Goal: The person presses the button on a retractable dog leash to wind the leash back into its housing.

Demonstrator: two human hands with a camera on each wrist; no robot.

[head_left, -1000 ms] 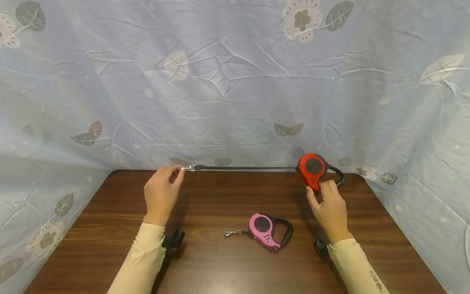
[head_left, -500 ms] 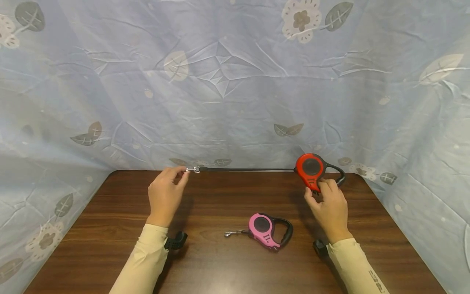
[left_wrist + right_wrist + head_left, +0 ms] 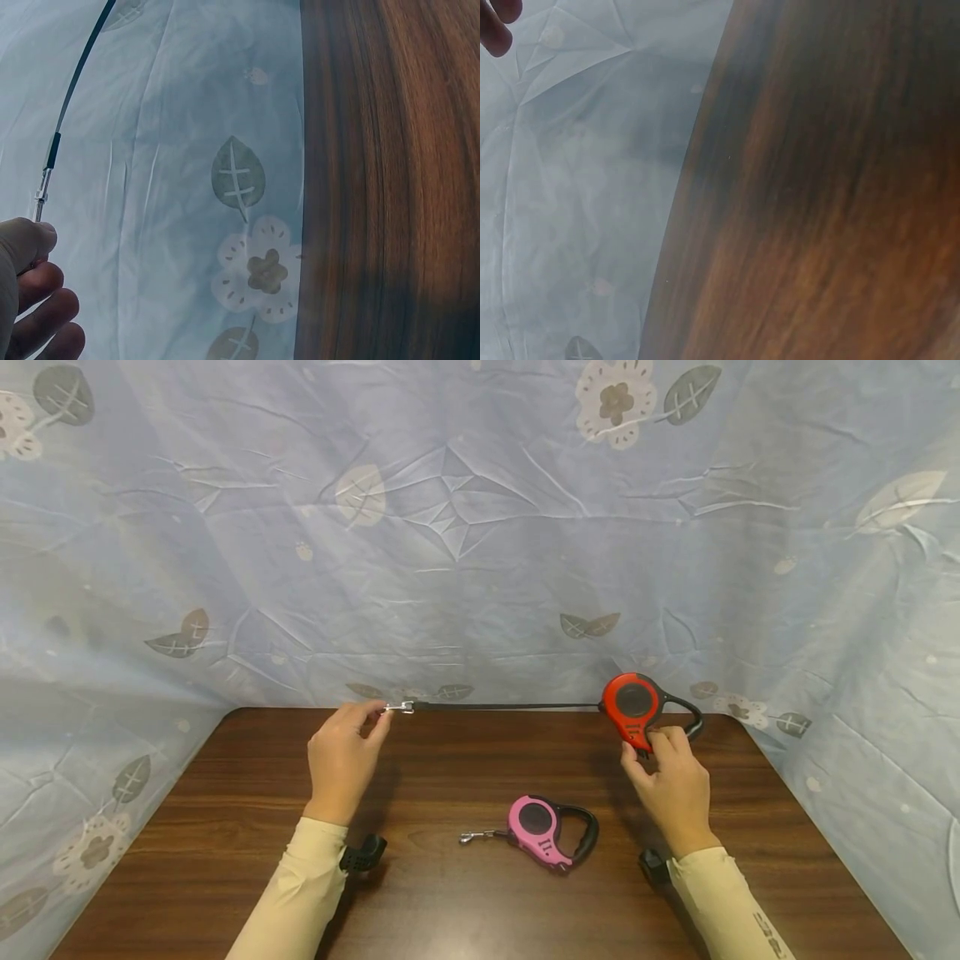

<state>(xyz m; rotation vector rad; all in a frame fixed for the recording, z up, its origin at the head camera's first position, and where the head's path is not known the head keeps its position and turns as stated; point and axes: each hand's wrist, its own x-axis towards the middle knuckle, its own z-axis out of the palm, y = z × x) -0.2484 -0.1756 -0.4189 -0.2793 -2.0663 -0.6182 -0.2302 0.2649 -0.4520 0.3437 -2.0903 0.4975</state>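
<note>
Between thumb and fingers, my left hand (image 3: 343, 758) pinches the silver metal clip (image 3: 400, 707) of a retractable dog leash. From that clip a black strap (image 3: 510, 706) runs straight across to the red leash case (image 3: 625, 702), held up over the far right of the table. My right hand (image 3: 671, 785) grips the lower end of this case, below its black loop handle (image 3: 686, 714). In the left wrist view the thumb (image 3: 34, 238) presses on the clip, with the strap rising from it. Only some fingertips (image 3: 496, 34) show in the right wrist view; the case is outside it.
A pink retractable leash (image 3: 534, 835) with a black handle lies on the brown wooden table (image 3: 442, 910), its small metal clip (image 3: 474, 837) pointing left. Pale blue floral cloth (image 3: 480, 568) hangs behind the table and along both sides.
My left hand has moved a little to the right with the clip, and the stretch of strap has become shorter. The red case has shifted slightly left; the pink leash stays put.
</note>
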